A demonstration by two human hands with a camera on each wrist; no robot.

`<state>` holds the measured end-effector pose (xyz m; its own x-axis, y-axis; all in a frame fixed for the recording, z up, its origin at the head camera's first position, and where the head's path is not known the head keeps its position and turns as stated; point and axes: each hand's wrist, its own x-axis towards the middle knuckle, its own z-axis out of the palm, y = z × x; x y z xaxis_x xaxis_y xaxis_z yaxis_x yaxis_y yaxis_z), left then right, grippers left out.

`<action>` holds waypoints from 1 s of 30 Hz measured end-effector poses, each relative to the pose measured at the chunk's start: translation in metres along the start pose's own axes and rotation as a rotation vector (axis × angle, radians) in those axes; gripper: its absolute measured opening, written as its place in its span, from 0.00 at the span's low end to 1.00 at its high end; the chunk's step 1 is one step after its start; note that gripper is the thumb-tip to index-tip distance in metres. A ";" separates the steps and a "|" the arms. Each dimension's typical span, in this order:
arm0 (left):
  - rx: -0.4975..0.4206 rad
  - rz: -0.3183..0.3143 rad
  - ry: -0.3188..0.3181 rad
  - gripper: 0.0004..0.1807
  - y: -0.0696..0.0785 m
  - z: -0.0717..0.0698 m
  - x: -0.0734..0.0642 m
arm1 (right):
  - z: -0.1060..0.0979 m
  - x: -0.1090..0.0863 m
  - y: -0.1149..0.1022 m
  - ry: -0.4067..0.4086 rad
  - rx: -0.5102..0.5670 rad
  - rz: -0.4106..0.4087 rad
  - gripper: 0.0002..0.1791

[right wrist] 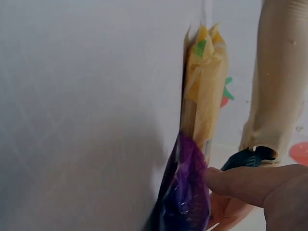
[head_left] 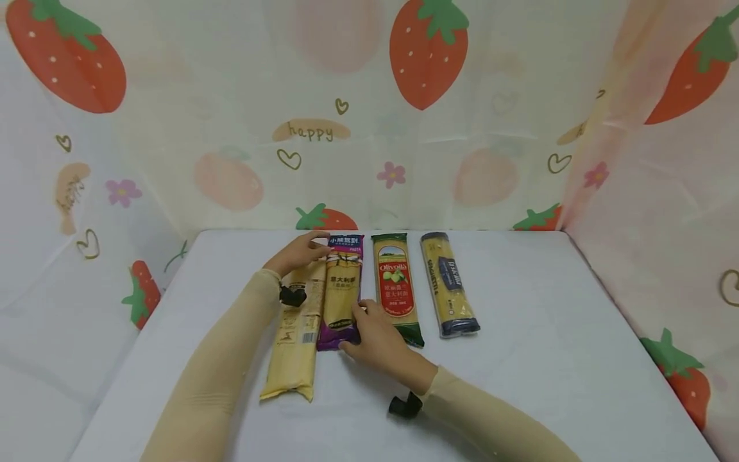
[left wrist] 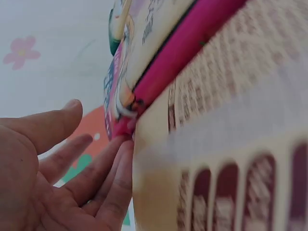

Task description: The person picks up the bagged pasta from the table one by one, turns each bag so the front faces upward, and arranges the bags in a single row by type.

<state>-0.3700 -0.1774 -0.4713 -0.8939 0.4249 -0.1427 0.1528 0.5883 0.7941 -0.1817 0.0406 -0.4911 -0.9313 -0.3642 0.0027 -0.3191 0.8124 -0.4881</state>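
Where your left hand [head_left: 299, 254] and right hand [head_left: 378, 340] work: on the purple packet [head_left: 342, 289], lying lengthwise on the desk [head_left: 519, 391], second from left in a row of four.
Left hand: not gripping; fingers extended, tips at the purple packet's far left corner, thumb held away in the left wrist view.
Right hand: loosely spread at the near right edge, thumb touching the purple film; no closed grasp shows.
Purple packet, handling: judged to be a straightening step. Steer both ends together with light fingertip pressure, far corner against near edge, so that it doesn't pivot. Push on the sides rather than the film's face; the long contents probably snap if bent.
Sleeves, pose: your left sleeve [head_left: 210, 366] runs forward to the far end, wrist turned inward; your right sleeve [head_left: 491, 410] slants in from the near right, the hand low. The hands sit diagonally across the packet, which should suit small turns.
Yellow packet [head_left: 296, 359]: along the purple one's left side, reaching nearer you, tilted; whether the two overlap, can't tell. Mind your left wrist above it.
Olivoilà packet [head_left: 396, 282]: just right of the purple one, apart at the far end.
Blue-ended packet [head_left: 450, 285]: rightmost, tilted, apart from its neighbour.
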 end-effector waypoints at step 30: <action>0.153 -0.019 -0.057 0.39 -0.048 -0.013 -0.044 | 0.023 -0.016 -0.037 -0.103 -0.093 -0.414 0.53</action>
<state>-0.3430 -0.2331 -0.4955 -0.8726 0.4484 -0.1936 0.2022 0.6924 0.6926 -0.1513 0.0057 -0.4932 -0.7004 -0.7078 0.0923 -0.6810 0.6239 -0.3834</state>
